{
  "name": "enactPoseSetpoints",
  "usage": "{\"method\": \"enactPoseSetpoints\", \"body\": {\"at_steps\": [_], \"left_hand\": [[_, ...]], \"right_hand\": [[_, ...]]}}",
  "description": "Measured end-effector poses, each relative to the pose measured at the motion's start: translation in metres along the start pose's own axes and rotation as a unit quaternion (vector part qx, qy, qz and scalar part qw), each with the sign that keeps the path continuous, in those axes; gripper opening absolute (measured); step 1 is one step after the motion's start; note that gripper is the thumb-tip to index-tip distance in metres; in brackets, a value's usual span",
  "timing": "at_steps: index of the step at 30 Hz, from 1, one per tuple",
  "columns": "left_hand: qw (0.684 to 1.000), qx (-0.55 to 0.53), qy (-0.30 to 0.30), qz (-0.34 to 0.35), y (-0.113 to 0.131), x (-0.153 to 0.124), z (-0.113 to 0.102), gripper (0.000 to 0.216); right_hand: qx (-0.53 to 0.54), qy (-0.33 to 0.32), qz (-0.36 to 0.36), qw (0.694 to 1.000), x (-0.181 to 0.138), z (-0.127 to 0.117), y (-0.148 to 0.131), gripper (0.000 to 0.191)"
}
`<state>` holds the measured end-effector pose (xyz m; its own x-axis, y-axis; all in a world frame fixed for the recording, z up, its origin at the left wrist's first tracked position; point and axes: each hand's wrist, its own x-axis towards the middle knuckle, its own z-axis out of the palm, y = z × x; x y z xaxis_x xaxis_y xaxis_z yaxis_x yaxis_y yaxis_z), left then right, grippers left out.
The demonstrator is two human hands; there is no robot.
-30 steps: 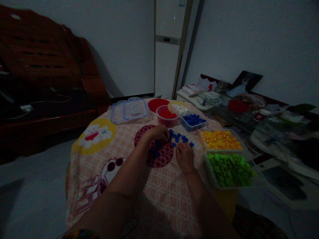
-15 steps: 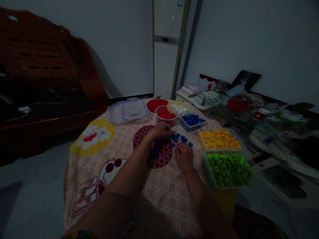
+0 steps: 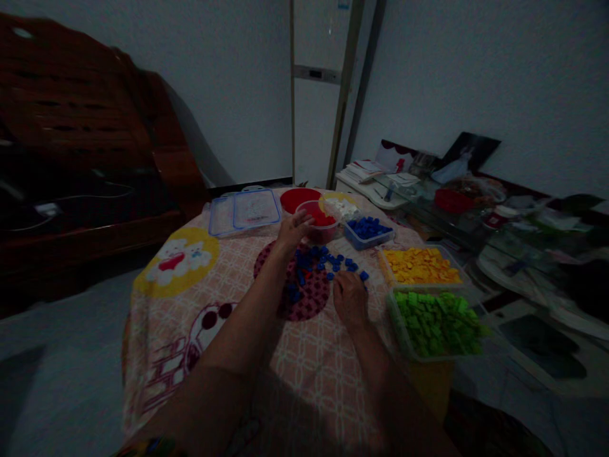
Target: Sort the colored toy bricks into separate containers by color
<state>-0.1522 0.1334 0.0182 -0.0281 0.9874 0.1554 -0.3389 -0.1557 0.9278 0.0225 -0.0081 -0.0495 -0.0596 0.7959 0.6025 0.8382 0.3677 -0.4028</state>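
My left hand [image 3: 294, 227] reaches out over the round table, its fingers spread at the rim of a clear tub of red bricks [image 3: 318, 220]. Nothing shows between the fingers. My right hand [image 3: 349, 299] rests on the patterned cloth [image 3: 200, 298] with its fingers curled down beside a loose heap of blue bricks [image 3: 318, 263]. What the right fingers hold, if anything, is hidden in the dim light.
A tub of blue bricks [image 3: 368, 231], a tray of yellow bricks [image 3: 419, 265] and a tray of green bricks [image 3: 435, 320] line the right edge. A red lid [image 3: 297, 198] and clear lids [image 3: 245, 210] lie at the far side. A cluttered low shelf stands to the right.
My left hand has lifted off the blue heap and moved away toward the tub of red bricks, its fingers spreading. The right hand has barely shifted.
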Motion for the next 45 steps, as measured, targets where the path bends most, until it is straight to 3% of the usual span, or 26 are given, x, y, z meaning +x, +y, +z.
{"method": "enactPoseSetpoints", "body": {"at_steps": [3, 8, 12, 21, 28, 34, 41, 45], "left_hand": [[1.0, 0.003, 0.001, 0.005, 0.004, 0.001, -0.005, 0.048], [1.0, 0.011, -0.002, 0.024, 0.011, -0.002, -0.009, 0.035], [1.0, 0.019, 0.003, 0.024, 0.017, -0.007, -0.007, 0.031], [0.999, 0.031, 0.002, 0.023, 0.022, -0.01, -0.004, 0.029], [0.998, 0.054, -0.014, 0.033, 0.024, -0.01, -0.008, 0.028], [0.983, 0.129, -0.131, -0.022, 0.02, -0.012, -0.005, 0.024], [0.911, 0.25, -0.314, -0.092, 0.004, -0.03, 0.021, 0.017], [0.888, 0.294, -0.337, -0.104, -0.005, -0.04, 0.032, 0.013]], "right_hand": [[0.011, -0.015, -0.052, 0.998, 0.0, 0.003, -0.008, 0.03], [0.002, -0.101, -0.132, 0.986, 0.0, 0.011, -0.032, 0.034], [-0.047, -0.146, -0.124, 0.98, 0.001, 0.013, -0.045, 0.038], [-0.149, -0.177, -0.07, 0.97, 0.031, 0.028, -0.061, 0.035], [-0.14, -0.145, -0.065, 0.977, 0.028, 0.025, -0.041, 0.029], [-0.097, -0.104, -0.022, 0.99, 0.02, 0.004, -0.012, 0.028], [0.092, 0.0, 0.102, 0.991, 0.021, -0.011, 0.0, 0.022], [0.127, 0.018, 0.125, 0.984, 0.022, -0.011, 0.002, 0.02]]}}
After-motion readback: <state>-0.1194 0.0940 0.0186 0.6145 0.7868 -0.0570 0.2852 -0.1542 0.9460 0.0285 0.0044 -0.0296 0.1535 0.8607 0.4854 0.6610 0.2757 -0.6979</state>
